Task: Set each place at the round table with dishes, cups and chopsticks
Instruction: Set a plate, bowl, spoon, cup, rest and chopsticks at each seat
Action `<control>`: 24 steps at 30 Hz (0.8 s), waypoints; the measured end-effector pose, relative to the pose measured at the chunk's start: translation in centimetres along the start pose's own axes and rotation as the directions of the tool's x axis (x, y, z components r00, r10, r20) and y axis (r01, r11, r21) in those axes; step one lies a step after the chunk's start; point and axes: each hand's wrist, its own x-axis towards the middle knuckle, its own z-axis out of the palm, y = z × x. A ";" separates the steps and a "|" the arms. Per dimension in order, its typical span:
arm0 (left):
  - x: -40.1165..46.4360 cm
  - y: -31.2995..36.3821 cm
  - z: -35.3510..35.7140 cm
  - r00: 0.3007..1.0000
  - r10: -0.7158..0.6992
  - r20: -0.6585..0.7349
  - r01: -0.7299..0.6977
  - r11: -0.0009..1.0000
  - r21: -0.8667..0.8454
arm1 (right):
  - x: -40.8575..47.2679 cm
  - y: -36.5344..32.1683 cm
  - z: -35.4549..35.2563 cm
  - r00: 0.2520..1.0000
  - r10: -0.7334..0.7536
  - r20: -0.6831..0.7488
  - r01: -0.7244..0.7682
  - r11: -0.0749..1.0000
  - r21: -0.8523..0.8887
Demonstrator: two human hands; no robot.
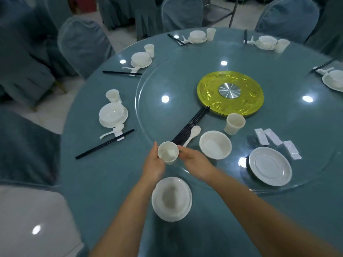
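Note:
A white cup (168,152) is held just above the near rim of the glass turntable (185,86), with my left hand (154,164) on its left side and my right hand (193,160) on its right. Below them, near the table's front edge, a white bowl sits on a plate (171,198). On the turntable lie a bundle of black chopsticks (191,125), a white spoon (193,133), a loose bowl (215,144), another cup (234,123), a plate (270,166) and three white chopstick rests (274,139).
Set places with bowl, cup, spoon and chopsticks ring the table at the left (113,114), far left (141,59), back (197,37), back right (267,42) and right edge (334,80). A yellow disc (230,92) marks the centre. Covered chairs (83,45) surround the table.

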 end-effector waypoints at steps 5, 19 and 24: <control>0.5 -5.5 -3.3 0.993 -0.113 -0.042 0.113 0.994 -0.007 | 0.1 -1.1 3.6 0.984 -0.069 0.162 0.087 0.990 -0.108; -1.1 -9.1 -3.7 0.992 -0.129 0.010 0.129 0.991 -0.039 | 0.1 -0.1 7.0 0.975 0.058 0.213 -0.007 0.973 -0.230; -1.4 -10.0 -3.6 0.994 -0.104 -0.013 0.104 0.994 -0.016 | 0.2 -0.1 7.5 0.983 0.049 0.177 -0.005 0.971 -0.238</control>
